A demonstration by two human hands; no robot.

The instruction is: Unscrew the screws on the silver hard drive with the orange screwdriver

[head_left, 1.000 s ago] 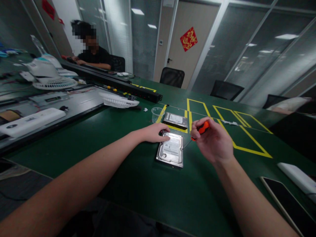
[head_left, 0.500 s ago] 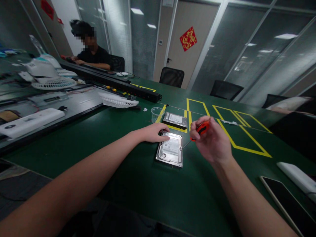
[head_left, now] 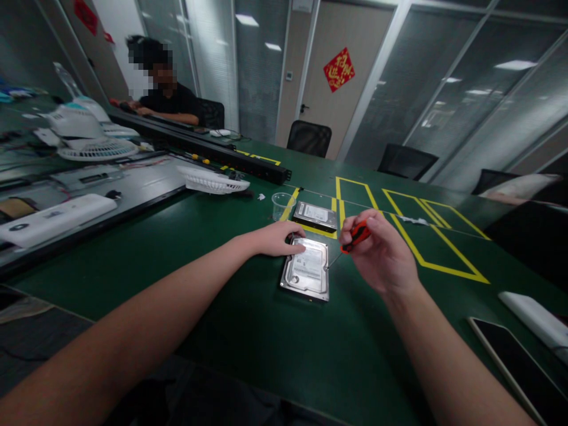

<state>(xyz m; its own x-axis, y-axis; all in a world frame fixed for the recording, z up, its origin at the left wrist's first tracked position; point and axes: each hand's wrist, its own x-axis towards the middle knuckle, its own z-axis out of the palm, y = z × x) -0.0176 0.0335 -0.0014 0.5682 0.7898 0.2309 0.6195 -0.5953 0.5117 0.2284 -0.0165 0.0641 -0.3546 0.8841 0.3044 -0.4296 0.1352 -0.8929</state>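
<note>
A silver hard drive (head_left: 307,271) lies flat on the green table (head_left: 248,307). My left hand (head_left: 281,238) grips its upper left corner, the thumb on the top face. In my right hand (head_left: 379,248) is a red and black screwdriver (head_left: 356,236); its thin shaft slants down and the tip meets the drive's right edge. Just beyond, a second hard drive (head_left: 315,215) rests inside yellow tape, beside a clear plastic cup (head_left: 283,206).
White fan parts (head_left: 215,180) and a long black bar (head_left: 199,145) occupy the left side. A phone (head_left: 515,367) and a white device (head_left: 535,319) are at the right. Across the table sits a person (head_left: 171,100). Yellow tape outlines mark the right part.
The screwdriver's handle has turned slightly within my right hand, and the fingers have shifted on it. My left hand and both drives have stayed in place.
</note>
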